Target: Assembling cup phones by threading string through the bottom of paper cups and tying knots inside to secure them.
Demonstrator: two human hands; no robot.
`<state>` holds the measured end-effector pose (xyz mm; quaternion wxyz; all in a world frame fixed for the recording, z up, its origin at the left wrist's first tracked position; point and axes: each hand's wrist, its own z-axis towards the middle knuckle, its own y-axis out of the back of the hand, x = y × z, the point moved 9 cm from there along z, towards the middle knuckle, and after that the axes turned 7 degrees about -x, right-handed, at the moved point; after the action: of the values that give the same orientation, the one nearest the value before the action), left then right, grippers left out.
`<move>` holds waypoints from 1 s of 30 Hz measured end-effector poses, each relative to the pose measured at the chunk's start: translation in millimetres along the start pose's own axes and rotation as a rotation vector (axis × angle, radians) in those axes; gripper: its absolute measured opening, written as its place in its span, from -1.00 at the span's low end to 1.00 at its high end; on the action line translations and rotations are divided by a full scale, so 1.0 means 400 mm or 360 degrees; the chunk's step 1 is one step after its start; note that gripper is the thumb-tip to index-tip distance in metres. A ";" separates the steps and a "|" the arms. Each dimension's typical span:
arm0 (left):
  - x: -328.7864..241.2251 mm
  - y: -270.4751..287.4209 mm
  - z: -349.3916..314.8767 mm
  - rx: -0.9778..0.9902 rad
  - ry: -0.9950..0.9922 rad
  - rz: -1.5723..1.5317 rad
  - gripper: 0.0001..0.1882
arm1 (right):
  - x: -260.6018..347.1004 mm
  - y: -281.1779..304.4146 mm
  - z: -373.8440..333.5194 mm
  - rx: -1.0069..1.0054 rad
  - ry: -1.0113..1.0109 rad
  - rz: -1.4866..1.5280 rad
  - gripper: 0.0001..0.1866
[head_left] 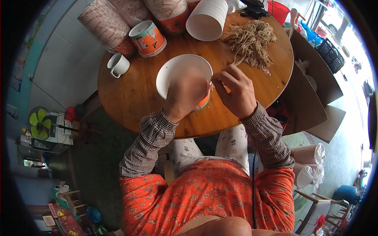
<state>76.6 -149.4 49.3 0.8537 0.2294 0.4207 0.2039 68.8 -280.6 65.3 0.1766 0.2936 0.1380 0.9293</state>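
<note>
A large paper tub (182,63), white inside and orange outside, is tilted near the table's front edge with its mouth facing up. My left hand (185,96) is closed on its near side; the fingers are blurred. At the tub's right rim, my right hand (236,89) pinches what looks like a thin string, mostly hidden by the fingertips. A tangled heap of beige strings (254,41) lies just beyond my right hand. One strand trails from the heap toward my knuckles.
Stacks of nested paper tubs (105,25) line the far left of the round wooden table (134,94). A short orange tub stack (147,38), a white stack on its side (206,19) and a white mug (118,64) stand nearby. Cardboard boxes (303,94) are at the right.
</note>
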 end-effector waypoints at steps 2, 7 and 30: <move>-0.012 0.019 -0.009 -0.0112 -0.0109 0.0288 -0.91 | 0.018 0.032 0.027 -0.0167 0.0147 -0.0101 -0.91; -0.029 0.003 -0.067 -0.0064 -0.0146 0.0539 -0.87 | 0.033 0.116 0.102 -0.0368 0.0095 -0.0165 -0.92; 0.036 0.165 -0.227 -0.0194 0.0525 -0.0980 -0.56 | 0.066 -0.113 -0.051 0.0545 -0.1383 0.2490 -0.83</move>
<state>0.8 -68.0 28.4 0.8078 0.0043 0.5894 -0.0038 47.9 -232.2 46.0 -0.5139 0.6500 -0.0431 0.5582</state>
